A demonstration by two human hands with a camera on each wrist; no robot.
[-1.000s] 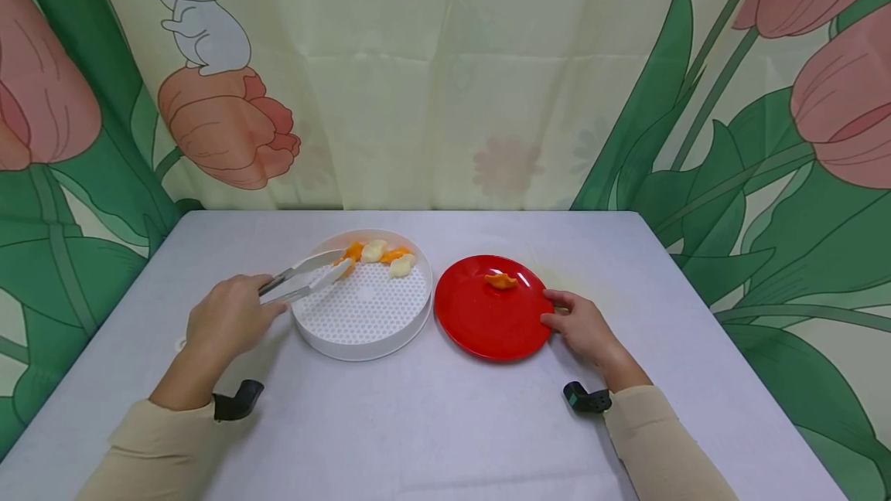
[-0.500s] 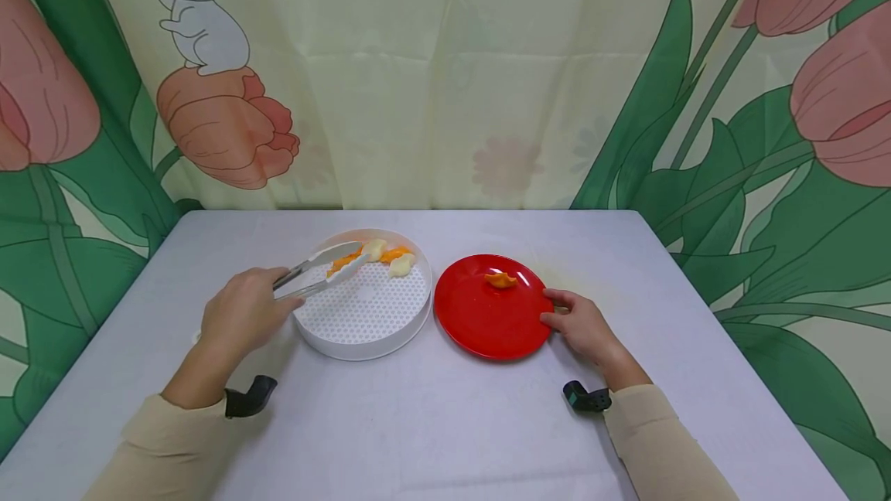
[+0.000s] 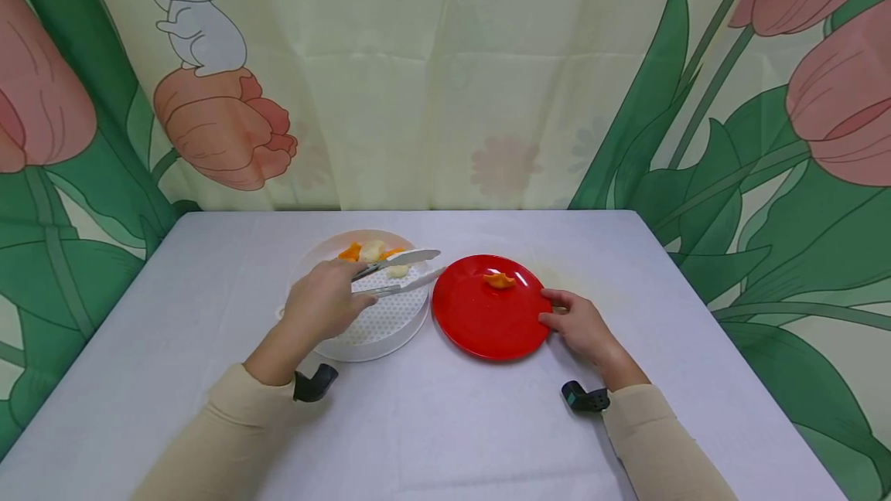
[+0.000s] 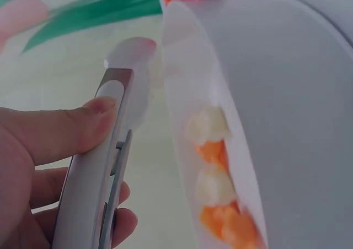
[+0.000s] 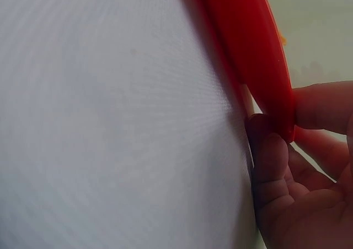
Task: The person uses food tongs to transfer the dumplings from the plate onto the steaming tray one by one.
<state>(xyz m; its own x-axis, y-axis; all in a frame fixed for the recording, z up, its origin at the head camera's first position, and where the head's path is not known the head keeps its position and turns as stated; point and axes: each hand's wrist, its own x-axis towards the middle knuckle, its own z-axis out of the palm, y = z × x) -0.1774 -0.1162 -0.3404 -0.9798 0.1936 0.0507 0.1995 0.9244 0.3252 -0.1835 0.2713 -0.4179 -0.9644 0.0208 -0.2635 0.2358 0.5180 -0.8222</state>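
My left hand (image 3: 322, 304) grips metal tongs (image 3: 411, 257) over a round white tray (image 3: 365, 349) with a perforated floor. The tongs point right, their pale tips apart near the edge of a red plate (image 3: 490, 327); I see nothing between them. Orange dumplings (image 4: 240, 229) and white dumplings (image 4: 207, 125) lie along the tray's far side, partly hidden by the tongs in the head view. One orange dumpling (image 3: 499, 281) sits on the plate. My right hand (image 3: 581, 323) pinches the plate's right rim, thumb and fingers on either side in the right wrist view.
Tray and plate stand side by side on a table with a white cloth (image 3: 480, 424). Behind the table hangs a curtain (image 3: 431, 99) printed with tulips and a white animal.
My left hand has carried the tongs rightward from the tray's left side, away from the orange dumplings, to the plate's edge. My right hand has stayed at the plate's rim.
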